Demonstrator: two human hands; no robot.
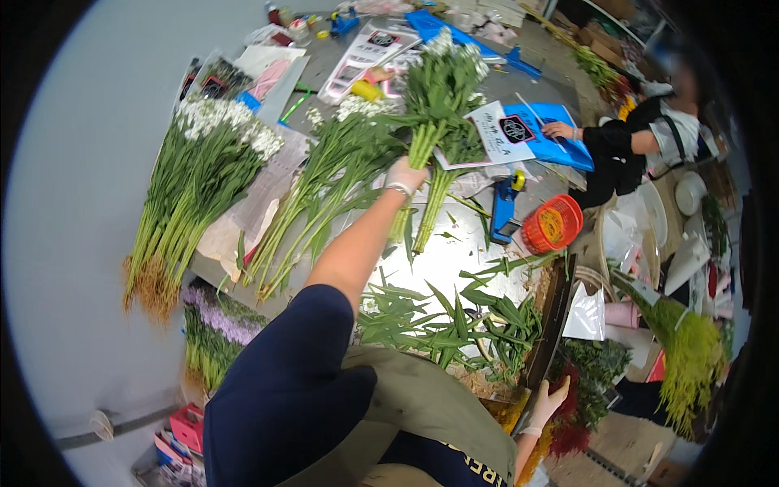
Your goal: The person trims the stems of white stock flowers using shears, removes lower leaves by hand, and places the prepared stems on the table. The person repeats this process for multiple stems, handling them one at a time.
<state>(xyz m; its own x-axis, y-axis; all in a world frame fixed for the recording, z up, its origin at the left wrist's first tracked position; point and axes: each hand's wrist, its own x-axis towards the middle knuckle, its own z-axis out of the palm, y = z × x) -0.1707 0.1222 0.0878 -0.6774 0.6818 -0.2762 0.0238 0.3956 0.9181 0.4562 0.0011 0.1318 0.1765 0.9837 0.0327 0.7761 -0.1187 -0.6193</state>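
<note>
My left hand (406,176), in a thin pale glove, is closed around the green stems of a bunch of white-flowered stock (435,91). The bunch is over the table, its blooms pointing away from me. Just beneath it is another tied-looking stem bundle (435,207), partly under a printed paper sheet (496,134). Loose white-flowered stems (328,164) spread left of my hand. My right hand (548,402), also gloved, hangs low beyond the table's right edge with fingers apart. Nothing shows in it; dark red plumes (566,420) are close by.
Stripped leaves (450,322) litter the near tabletop. A blue tape dispenser (505,207) stands beside a red plastic basket (551,225). Rooted white flowers (195,195) lie far left. Across the table's right side, a co-worker's hand (560,129) rests on blue wrapping (548,122).
</note>
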